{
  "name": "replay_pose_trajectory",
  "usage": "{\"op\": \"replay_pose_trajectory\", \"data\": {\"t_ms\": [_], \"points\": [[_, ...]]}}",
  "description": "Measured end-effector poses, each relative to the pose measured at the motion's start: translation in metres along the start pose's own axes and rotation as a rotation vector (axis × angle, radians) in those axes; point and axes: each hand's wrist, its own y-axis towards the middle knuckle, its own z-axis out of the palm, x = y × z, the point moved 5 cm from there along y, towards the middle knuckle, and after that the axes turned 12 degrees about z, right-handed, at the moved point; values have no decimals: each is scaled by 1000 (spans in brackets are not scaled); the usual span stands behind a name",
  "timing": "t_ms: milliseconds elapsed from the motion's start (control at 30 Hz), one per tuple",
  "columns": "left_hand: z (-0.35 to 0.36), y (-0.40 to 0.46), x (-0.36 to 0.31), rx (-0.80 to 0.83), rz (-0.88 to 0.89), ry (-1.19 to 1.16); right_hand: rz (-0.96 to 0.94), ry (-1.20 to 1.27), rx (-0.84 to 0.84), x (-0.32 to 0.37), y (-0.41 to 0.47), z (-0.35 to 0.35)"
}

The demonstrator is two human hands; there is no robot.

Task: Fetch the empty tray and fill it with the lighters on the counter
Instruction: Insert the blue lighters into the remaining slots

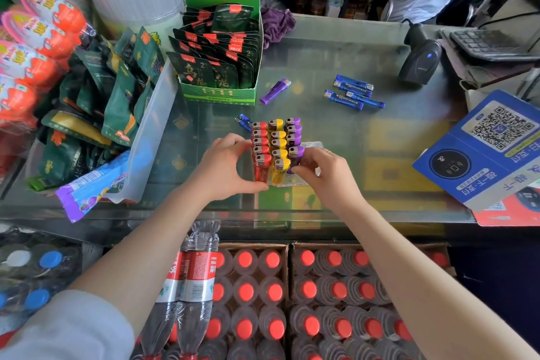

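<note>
Clear plastic lighter tray (312,144) near front edge of glass counter (336,67); mostly hidden behind its load and both hands, only a pale corner visible at right. Translucent lighters upright in three rows: red lighters (261,143) left, yellow lighters (277,140) centre, purple lighters (293,133) right, all with metal hoods.
Left hand (223,162): fingers curled against red row, thumb at tray base. Right hand (324,168): fingertips pinching the nearest purple lighter (297,152); ring on one finger.
Loose purple lighter (275,91) flat on glass, well behind tray. Blue lighter (243,121) just behind red row, partly hidden. Slim blue lighters (353,92) in loose cluster further right; count hard to make out. Green cardboard display box (217,93) of foil pouches behind; black barcode scanner (420,60) at far right.
</note>
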Motion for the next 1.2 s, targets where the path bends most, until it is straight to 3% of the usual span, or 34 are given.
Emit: {"op": "replay_pose_trajectory", "data": {"t_ms": [67,133,233,333,500,667,900,1033,1200], "points": [[-3,0,1,6,-11,-9,24,58,88,-5,9,-5],[-6,-1,2,-4,0,83,135,273,139,-13,20,-12],[-10,-7,6,-14,25,157,276,494,-9,-24,39,-18],[-12,-13,10,-6,39,139,268,270,-92,-17,65,-9],[-12,-16,15,-25,52,150,-47,-164,13,18,120,22],[-9,-17,20,-49,59,129,-127,-606,87,24,145,41],[-7,-17,19,-49,50,132,-163,-714,-31,2,111,19],[-8,-16,17,-33,38,131,-145,-583,-38,-8,86,1],[-9,-16,14,-11,18,149,98,-478,-96,-25,72,-11]]}}
